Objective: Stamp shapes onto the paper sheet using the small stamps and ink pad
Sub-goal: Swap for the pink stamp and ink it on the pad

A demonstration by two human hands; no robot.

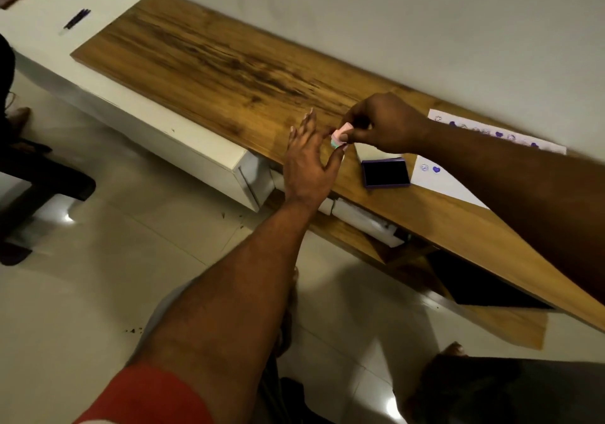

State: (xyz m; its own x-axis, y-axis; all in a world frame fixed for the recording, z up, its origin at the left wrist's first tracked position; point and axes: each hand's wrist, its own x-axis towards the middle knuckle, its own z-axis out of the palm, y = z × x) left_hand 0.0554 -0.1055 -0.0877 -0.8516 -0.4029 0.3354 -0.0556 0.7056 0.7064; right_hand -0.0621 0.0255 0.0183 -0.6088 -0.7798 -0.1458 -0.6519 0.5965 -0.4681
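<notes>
Ink pad (386,173) lies on shelf (209,60), left of paper sheet (458,184).

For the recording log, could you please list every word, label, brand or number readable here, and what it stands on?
No readable text anywhere in this view.
Paper sheet: only purple stamped shapes, hearts and small round figures; no letters or numbers.
Ink pad: purple case, dark pad, no label showing.
Small stamp held by the right hand: pink and green, no marking legible.
Pen on the white counter: too small and blurred to read.
</notes>
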